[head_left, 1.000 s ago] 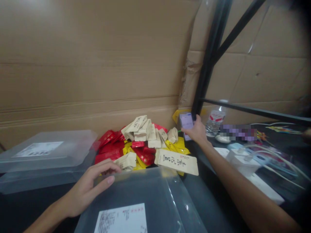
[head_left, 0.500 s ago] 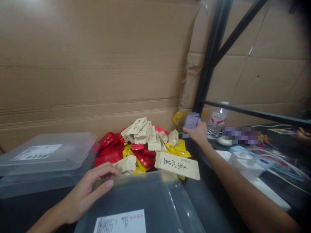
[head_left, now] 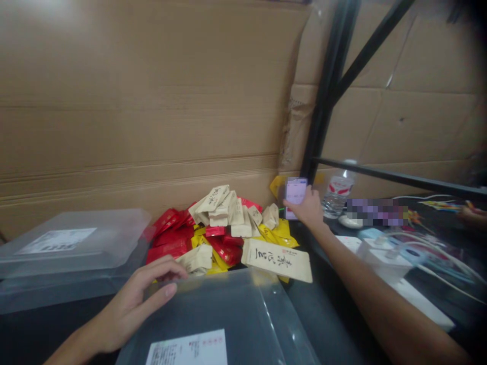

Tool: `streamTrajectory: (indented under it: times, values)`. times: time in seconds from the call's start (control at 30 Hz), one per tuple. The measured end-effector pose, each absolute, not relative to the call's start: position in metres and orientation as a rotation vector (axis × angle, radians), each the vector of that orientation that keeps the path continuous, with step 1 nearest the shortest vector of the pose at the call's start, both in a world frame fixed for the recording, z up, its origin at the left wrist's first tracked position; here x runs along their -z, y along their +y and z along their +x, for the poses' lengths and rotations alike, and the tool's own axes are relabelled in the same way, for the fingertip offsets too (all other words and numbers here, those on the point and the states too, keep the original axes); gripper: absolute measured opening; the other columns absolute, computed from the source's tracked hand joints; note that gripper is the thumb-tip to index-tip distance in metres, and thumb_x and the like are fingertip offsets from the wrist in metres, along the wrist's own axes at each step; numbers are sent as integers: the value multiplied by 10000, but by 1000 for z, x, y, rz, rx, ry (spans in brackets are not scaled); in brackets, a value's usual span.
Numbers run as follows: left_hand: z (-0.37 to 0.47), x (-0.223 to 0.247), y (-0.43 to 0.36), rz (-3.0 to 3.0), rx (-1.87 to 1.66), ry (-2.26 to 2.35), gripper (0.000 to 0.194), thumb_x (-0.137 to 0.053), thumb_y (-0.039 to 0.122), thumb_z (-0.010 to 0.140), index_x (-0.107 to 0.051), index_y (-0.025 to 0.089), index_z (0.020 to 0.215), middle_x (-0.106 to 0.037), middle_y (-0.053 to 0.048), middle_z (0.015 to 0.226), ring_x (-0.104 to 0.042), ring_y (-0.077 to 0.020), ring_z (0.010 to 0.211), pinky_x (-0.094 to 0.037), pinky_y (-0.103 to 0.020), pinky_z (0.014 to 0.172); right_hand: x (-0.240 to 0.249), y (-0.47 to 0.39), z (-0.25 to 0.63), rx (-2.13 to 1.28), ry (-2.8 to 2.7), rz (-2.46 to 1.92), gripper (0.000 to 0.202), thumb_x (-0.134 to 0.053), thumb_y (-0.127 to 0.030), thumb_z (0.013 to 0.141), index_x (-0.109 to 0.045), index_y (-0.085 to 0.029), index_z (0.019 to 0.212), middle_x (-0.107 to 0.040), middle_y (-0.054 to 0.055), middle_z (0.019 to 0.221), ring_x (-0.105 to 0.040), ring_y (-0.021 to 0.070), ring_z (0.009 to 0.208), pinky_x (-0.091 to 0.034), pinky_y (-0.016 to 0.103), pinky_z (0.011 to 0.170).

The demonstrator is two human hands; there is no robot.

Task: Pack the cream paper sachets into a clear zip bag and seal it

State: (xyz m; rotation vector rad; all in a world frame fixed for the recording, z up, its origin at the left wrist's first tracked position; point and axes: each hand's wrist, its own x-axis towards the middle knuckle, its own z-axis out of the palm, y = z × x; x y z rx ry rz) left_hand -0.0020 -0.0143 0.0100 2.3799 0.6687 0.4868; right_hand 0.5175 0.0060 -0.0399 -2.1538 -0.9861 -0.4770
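My right hand (head_left: 306,208) grips a phone (head_left: 295,198) with a lit screen, held upright near the foot of the black post. My left hand (head_left: 140,296) lies over the far left corner of a clear plastic box (head_left: 243,309), thumb apart from the bent fingers; some fingertips are hidden. Just beyond this box is a heap of packets: red packets (head_left: 171,243), yellow packets (head_left: 283,233) and beige paper packets (head_left: 218,203) with black writing. A longer beige packet (head_left: 277,259) lies at the heap's front right.
Another clear plastic box (head_left: 76,248) stands at the left. On the right are a water bottle (head_left: 338,192), a white mouse (head_left: 350,221), white chargers (head_left: 386,258) with cables, and a black metal frame (head_left: 325,106). Cardboard (head_left: 152,91) forms the back wall. Another person's hand (head_left: 472,213) shows at far right.
The phone has turned a little in my right hand, its screen now facing me more squarely and looking brighter. My left hand stays where it was on the box.
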Motion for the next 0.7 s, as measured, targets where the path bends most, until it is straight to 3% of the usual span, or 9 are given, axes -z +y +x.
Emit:
streamTrajectory:
  times: [0.47,0.7]
  values:
    - [0,-14,-17,2355,-473,681,286,-460,459,1003,-619,274,1151,-621,-26,1213,-546,-213,1174,-383,-333,1023,47,11,511,510,-1045,-2189,1018,-570,-614,851,-225,50,1541,-435,298,1371,-472,421,1269,-430,456,1030]
    - [1,-13,-16,2350,-482,677,305,-461,464,1002,-623,252,1150,-627,-45,1201,-555,-220,1160,-389,-331,1022,45,7,506,536,-1050,-2203,1039,-615,-635,820,-289,79,1501,-468,305,1339,-487,417,1253,-427,442,1034]
